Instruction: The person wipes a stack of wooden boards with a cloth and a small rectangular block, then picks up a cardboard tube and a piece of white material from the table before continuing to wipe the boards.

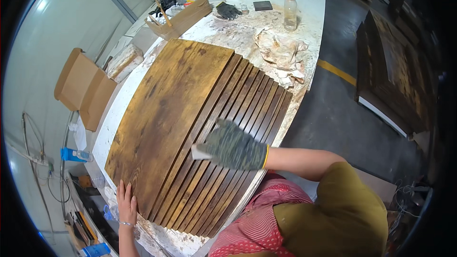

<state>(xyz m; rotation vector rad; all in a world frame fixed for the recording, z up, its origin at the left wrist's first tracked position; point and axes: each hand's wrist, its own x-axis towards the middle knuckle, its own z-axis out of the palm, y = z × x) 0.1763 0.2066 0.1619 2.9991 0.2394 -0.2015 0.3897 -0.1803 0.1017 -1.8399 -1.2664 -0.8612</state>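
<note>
A fanned stack of brown wooden boards (pixel 164 100) lies on the table, each board stepped out from under the one above. My left hand (pixel 126 205), bare with a bracelet at the wrist, rests with its fingers stretched against the near left end of the top board. Over the stepped edges is my right hand (pixel 235 146), in a dark camouflage knit glove with a yellow cuff. It grips a small white piece (pixel 200 153) that pokes out by the thumb; whether it is cloth or a pad I cannot make out.
A stained white table (pixel 228 31) carries a crumpled rag (pixel 281 52), a clear bottle with a black cap (pixel 290 12), a spare glove (pixel 228 11) and a filled carton (pixel 185 16). An open cardboard box (pixel 88 85) stands left. More dark panels (pixel 395 76) stand at right.
</note>
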